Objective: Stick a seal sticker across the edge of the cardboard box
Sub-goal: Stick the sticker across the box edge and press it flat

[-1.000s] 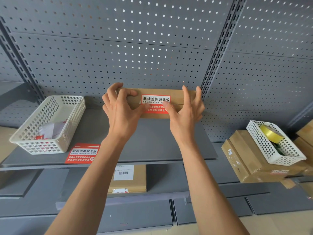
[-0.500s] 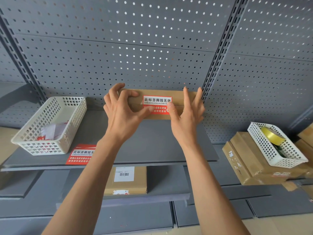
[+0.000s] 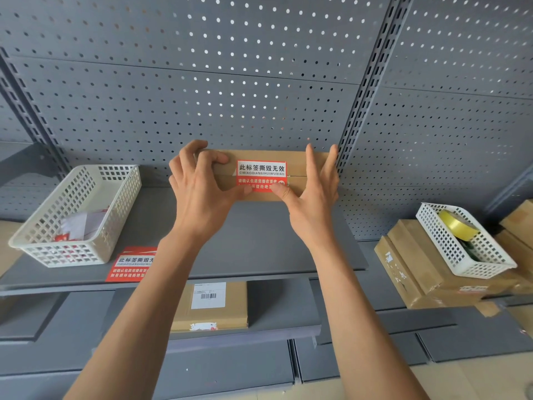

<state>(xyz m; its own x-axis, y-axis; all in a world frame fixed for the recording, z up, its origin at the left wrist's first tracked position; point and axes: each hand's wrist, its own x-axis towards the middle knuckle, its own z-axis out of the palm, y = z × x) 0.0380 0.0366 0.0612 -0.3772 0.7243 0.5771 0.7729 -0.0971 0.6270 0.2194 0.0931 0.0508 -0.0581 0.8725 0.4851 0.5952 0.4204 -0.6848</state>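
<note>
At the far left of the grey metal shelf [image 3: 259,243] we see a white plastic lattice basket [image 3: 76,215] holding crumpled white and red paper scraps; just to its right, near the shelf's front edge, lies a flat stack of red-and-white seal stickers [image 3: 131,265], partly hidden by our left forearm; on the lower shelf beneath sits a flat brown cardboard parcel with a white barcode label [image 3: 210,307]. Moving right, our left hand [image 3: 199,192] grips the left end of the long brown cardboard box [image 3: 297,168], fingers curled over its top and the thumb pressing the lower left corner of the red-and-white seal sticker [image 3: 262,176]; the box stands at the far middle of the shelf, against the grey perforated back panel [image 3: 230,96]. The sticker lies across the seam on the box's near face, its white half above the line and its red half below. Our right hand [image 3: 313,197] holds the box's right end with the fingers spread upright along its face and end, the thumb pressing the sticker's lower right corner; both hands are thus pressed onto box and sticker. Far to the right, a second white lattice basket [image 3: 461,241] with a yellow tape roll [image 3: 455,225] rests tilted on stacked brown cardboard cartons [image 3: 418,272].
</note>
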